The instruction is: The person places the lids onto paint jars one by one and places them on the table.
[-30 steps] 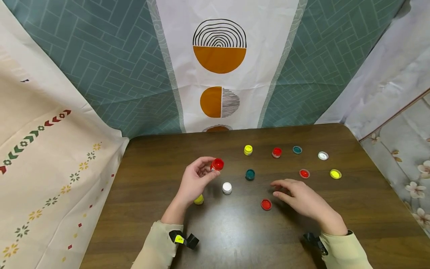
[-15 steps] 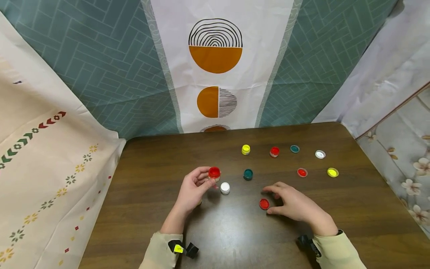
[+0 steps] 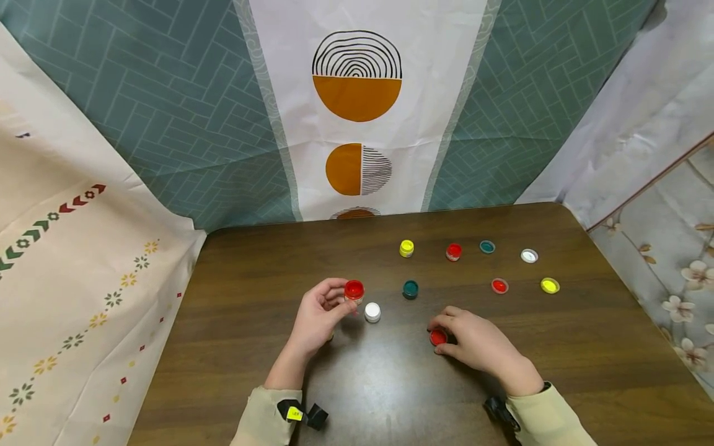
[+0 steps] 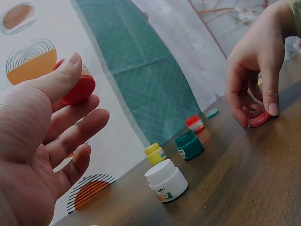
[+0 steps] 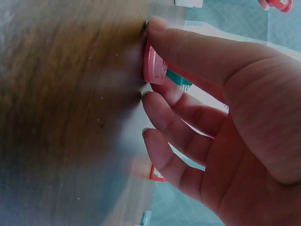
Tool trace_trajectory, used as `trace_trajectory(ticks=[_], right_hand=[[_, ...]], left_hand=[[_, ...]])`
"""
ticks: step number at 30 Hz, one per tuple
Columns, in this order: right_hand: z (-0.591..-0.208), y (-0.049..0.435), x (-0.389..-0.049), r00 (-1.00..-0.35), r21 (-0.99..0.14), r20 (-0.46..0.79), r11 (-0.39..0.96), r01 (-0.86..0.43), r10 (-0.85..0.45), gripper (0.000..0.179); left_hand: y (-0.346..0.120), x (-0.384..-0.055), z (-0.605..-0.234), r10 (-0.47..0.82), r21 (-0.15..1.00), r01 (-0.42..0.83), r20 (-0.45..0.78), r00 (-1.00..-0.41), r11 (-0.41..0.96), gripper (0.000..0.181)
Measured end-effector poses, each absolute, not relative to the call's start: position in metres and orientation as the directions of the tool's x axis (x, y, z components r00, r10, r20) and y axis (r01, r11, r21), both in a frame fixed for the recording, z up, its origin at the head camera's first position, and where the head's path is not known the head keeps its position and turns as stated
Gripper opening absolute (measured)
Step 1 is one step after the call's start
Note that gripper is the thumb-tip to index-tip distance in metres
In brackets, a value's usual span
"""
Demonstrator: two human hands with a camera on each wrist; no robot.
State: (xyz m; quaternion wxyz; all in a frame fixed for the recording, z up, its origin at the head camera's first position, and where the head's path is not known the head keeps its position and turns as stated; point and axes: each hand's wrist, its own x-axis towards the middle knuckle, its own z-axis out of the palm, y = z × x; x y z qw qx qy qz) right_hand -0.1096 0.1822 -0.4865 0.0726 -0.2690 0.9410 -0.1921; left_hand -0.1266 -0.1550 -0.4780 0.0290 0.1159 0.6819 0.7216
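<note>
Above the table's middle, my left hand (image 3: 317, 321) holds an open red paint jar (image 3: 354, 290) between thumb and fingers. The left wrist view shows that red jar (image 4: 81, 90) tipped in the grasp. To the right, my right hand (image 3: 476, 344) pinches a red jar lid (image 3: 438, 336) by its rim, low at the tabletop. In the right wrist view the thumb and a finger are on either side of the lid (image 5: 154, 66). A white paint jar (image 3: 372, 313) stands just right of the held jar, and a dark green jar (image 3: 410, 290) a bit farther back.
Toward the back stand a yellow jar (image 3: 406, 248) and another red jar (image 3: 453, 251). At the right lie a green lid (image 3: 487, 246), a white lid (image 3: 528, 256), a red lid (image 3: 499, 285) and a yellow lid (image 3: 550, 285). Patterned cloths hang behind the wooden table (image 3: 251, 266).
My left hand has lowered the red jar closer to the white one, covering a yellow jar. My right hand has moved left and its fingers have closed round the red lid.
</note>
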Motion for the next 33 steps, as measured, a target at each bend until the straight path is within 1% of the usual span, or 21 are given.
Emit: trace_trajectory(ticks=[3, 5, 7, 9, 12, 16, 18, 21, 24, 26, 29, 33], right_hand=[[-0.486, 0.181, -0.11, -0.853, -0.383, -0.022, 0.793, -0.474, -0.521, 0.03], [-0.485, 0.179, -0.11, -0.867, -0.398, -0.018, 0.799, -0.45, -0.498, 0.027], [-0.484, 0.175, -0.111, -0.887, -0.446, -0.009, 0.796, -0.409, -0.461, 0.027], [-0.479, 0.169, -0.113, -0.91, -0.529, 0.017, 0.769, -0.36, -0.414, 0.026], [-0.469, 0.158, -0.115, -0.936, -0.652, 0.105, 0.688, -0.32, -0.336, 0.024], [-0.452, 0.141, -0.119, -0.95, -0.787, 0.217, 0.536, -0.307, -0.225, 0.016], [-0.445, 0.132, -0.12, -0.951, -0.843, 0.239, 0.444, -0.304, -0.198, 0.02], [-0.438, 0.12, -0.119, -0.941, -0.888, 0.258, 0.331, -0.32, -0.217, 0.024], [-0.436, 0.111, -0.116, -0.922, -0.897, 0.279, 0.27, -0.35, -0.268, 0.025], [-0.436, 0.106, -0.115, -0.908, -0.885, 0.295, 0.273, -0.377, -0.298, 0.031], [-0.437, 0.101, -0.113, -0.888, -0.863, 0.314, 0.289, -0.415, -0.337, 0.046], [-0.437, 0.097, -0.112, -0.874, -0.849, 0.33, 0.293, -0.44, -0.357, 0.043]], left_hand=[[-0.155, -0.127, -0.478, 0.206, 0.991, 0.12, 0.13, -0.97, -0.061, 0.036], [-0.155, -0.127, -0.478, 0.212, 0.99, 0.125, 0.135, -0.968, -0.058, 0.036], [-0.155, -0.127, -0.478, 0.223, 0.99, 0.134, 0.143, -0.964, -0.054, 0.036], [-0.154, -0.127, -0.479, 0.238, 0.988, 0.145, 0.151, -0.959, -0.045, 0.036], [-0.153, -0.126, -0.479, 0.258, 0.986, 0.163, 0.162, -0.952, -0.019, 0.036], [-0.151, -0.125, -0.479, 0.268, 0.983, 0.183, 0.172, -0.948, 0.017, 0.035], [-0.15, -0.124, -0.481, 0.273, 0.982, 0.188, 0.172, -0.946, 0.032, 0.035], [-0.147, -0.124, -0.485, 0.288, 0.981, 0.188, 0.168, -0.943, 0.044, 0.033], [-0.144, -0.124, -0.487, 0.305, 0.981, 0.188, 0.165, -0.938, 0.045, 0.032], [-0.142, -0.123, -0.486, 0.314, 0.982, 0.186, 0.165, -0.935, 0.038, 0.031], [-0.14, -0.122, -0.484, 0.322, 0.983, 0.183, 0.165, -0.932, 0.027, 0.03], [-0.138, -0.121, -0.482, 0.331, 0.983, 0.18, 0.163, -0.929, 0.02, 0.03]])
